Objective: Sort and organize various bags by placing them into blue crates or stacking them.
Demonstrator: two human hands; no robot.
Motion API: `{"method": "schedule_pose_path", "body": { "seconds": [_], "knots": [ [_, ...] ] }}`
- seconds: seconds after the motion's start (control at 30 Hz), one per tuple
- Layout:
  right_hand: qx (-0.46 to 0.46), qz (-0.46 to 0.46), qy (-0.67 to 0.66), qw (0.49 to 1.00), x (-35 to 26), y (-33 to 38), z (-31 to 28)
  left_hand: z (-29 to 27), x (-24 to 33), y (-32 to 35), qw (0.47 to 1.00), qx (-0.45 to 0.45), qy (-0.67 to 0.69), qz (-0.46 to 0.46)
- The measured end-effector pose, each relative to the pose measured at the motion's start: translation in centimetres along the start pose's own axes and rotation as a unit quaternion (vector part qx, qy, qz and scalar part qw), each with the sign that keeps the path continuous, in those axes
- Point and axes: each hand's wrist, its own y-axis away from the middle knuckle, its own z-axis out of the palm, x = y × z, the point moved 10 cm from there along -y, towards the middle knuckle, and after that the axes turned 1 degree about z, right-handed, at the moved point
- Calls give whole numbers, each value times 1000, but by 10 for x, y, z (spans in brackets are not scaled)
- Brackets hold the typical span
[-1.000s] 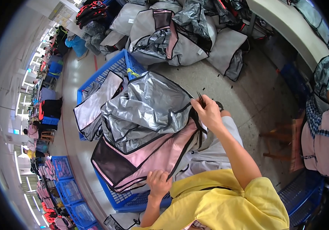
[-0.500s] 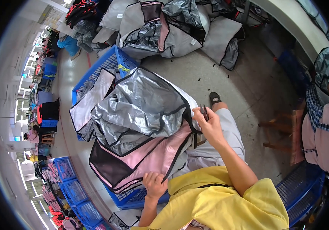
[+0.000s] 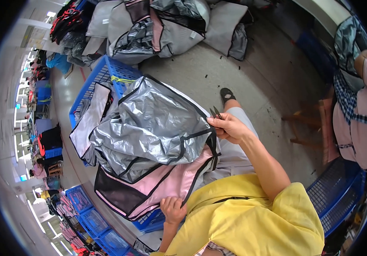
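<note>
A sewn fabric bag piece with silver lining (image 3: 153, 123), a pink panel (image 3: 173, 177), dark mesh (image 3: 117, 192) and black binding lies over a blue plastic crate (image 3: 93, 81) and my lap. My left hand (image 3: 173, 210) is closed on the near edge of the pink panel. In my right hand (image 3: 234, 128) is a small pair of dark thread snips (image 3: 214, 113), blades pointing up and away. The thumb and fingers of that hand also meet the bag's right corner; whether they pinch the binding is hard to make out.
Grey and silver sewn pieces (image 3: 170, 38) are heaped on the floor ahead. At right, a person in pink (image 3: 361, 111) sits by a wooden stool (image 3: 301, 123) and blue crates (image 3: 337, 196). More blue crates (image 3: 93, 222) stand at lower left.
My right hand has moved onto the bag's right corner, with the snips still in it. The silver lining there is drawn flatter. My left hand keeps its hold. The whole view has shifted slightly.
</note>
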Motion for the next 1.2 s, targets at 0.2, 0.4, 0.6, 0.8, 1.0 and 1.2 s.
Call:
{"method": "schedule_pose_path", "body": {
  "seconds": [0.2, 0.4, 0.6, 0.8, 1.0, 1.2],
  "knots": [
    [-34, 5, -72, 997, 11, 9, -9, -1, 2, -4, 1000, -8, -5, 15],
    [-27, 8, -95, 995, 11, 9, -11, -7, 2, -9, 1000, -15, -9, 20],
    [79, -18, -42, 996, 11, 4, -42, -18, -3, -23, 999, -12, -29, -7],
    [108, -172, 16, 979, 23, 43, -30, -36, -11, -29, 999, 27, -34, -27],
    [167, -283, 326, 886, 34, 81, -1, -46, -17, -41, 995, 55, 45, -77],
    [157, -306, 473, 811, 1, 68, 26, -53, -42, -47, 975, 129, 94, -156]
  ]
}}
